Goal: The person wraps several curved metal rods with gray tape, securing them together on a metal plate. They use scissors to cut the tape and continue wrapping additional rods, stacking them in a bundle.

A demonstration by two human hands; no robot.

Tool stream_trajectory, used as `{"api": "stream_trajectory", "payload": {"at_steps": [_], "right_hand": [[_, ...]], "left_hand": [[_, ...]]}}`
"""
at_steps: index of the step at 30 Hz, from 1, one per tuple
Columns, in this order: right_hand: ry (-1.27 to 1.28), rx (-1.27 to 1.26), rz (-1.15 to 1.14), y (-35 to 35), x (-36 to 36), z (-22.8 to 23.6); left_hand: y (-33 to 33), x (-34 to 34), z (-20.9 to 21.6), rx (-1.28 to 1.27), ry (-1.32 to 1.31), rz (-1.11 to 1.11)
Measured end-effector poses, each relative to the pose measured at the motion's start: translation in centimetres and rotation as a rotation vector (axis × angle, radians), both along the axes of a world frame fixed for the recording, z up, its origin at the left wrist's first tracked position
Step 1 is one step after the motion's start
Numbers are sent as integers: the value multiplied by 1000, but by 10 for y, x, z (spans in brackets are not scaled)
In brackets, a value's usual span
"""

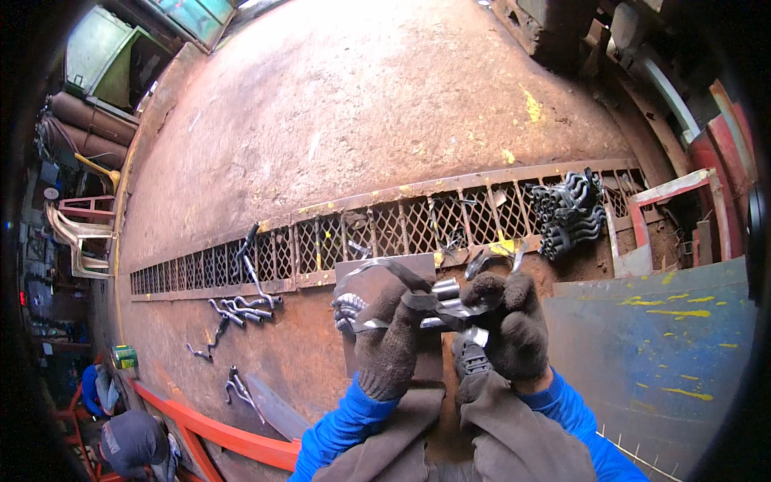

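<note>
Both my hands wear dark knit gloves and blue sleeves. My left hand (391,341) and my right hand (514,325) grip together a curved, bent flat metal strip piece (438,304) with short round tubes on it, held above a flat steel plate (377,277) lying on the rusty floor. A curled end of the strip loops up to the left above my left hand. My knees in grey-brown trousers and a dark shoe show just below the hands.
A long mesh drain grating (337,241) crosses the floor. Bent metal rods (241,309) lie at left, a stack of dark curved pieces (572,210) at right. A blue sheet (658,337), an orange-red rail (217,434) and a crouching person (132,442) are nearby.
</note>
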State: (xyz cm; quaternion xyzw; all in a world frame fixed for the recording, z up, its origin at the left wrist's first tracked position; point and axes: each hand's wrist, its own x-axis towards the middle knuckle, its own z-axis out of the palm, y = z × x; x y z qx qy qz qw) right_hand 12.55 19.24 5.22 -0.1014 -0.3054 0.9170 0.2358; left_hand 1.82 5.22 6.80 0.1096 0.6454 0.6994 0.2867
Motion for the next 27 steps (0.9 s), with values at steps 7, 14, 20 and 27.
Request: {"api": "stream_trajectory", "payload": {"at_steps": [7, 14, 20, 27], "right_hand": [[-197, 1354, 112, 11, 11, 33], [-273, 1075, 857, 23, 33, 39], [-739, 475, 210, 50, 77, 98], [-380, 1086, -79, 62, 12, 53]], "left_hand": [[3, 7, -35, 99, 232, 460], [-57, 21, -115, 463, -504, 251], [-93, -3, -169, 706, -578, 310], [-19, 6, -73, 360, -387, -89]]}}
